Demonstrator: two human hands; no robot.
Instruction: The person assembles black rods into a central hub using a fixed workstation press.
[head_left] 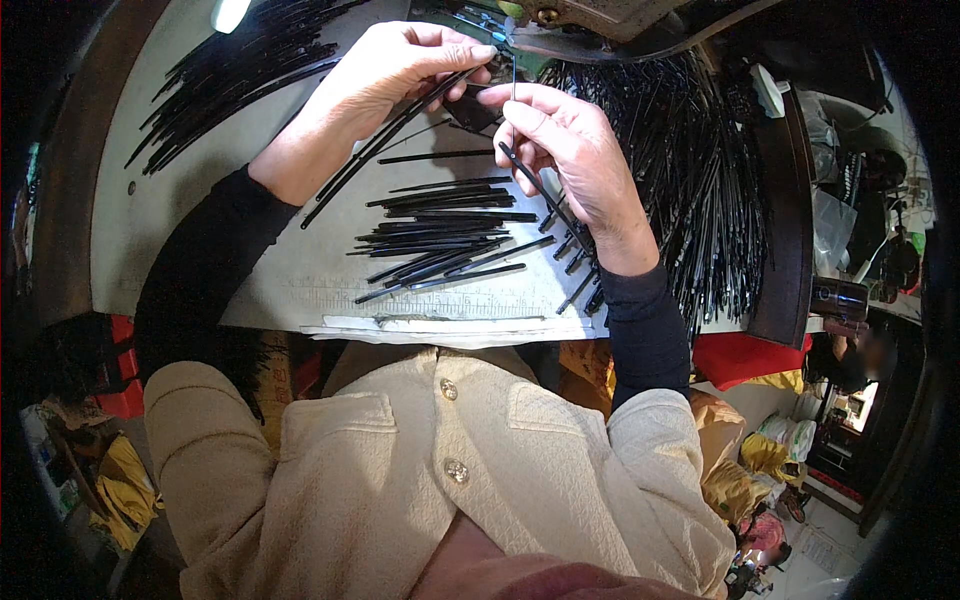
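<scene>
My left hand [400, 72] is pinched on long, thin black strips [350, 178], which slant down and left across the pale worktop. Close beside it, my right hand [572, 145] grips another thin black strip [540, 188], whose length runs down and right below the palm. Both sets of fingertips are near each other, beneath the metal machine head [590, 18]. Just what the strip ends touch there is too small to tell. Between my forearms lies a loose pile of shorter black strips [440, 225], roughly side by side.
A thick heap of black strips [690, 190] covers the right of the worktop [240, 235]. Another bundle [235, 85] fans out at the far left. A ruler scale runs along the near edge. Red cloth [750, 358] and yellow bags [735, 480] sit lower right.
</scene>
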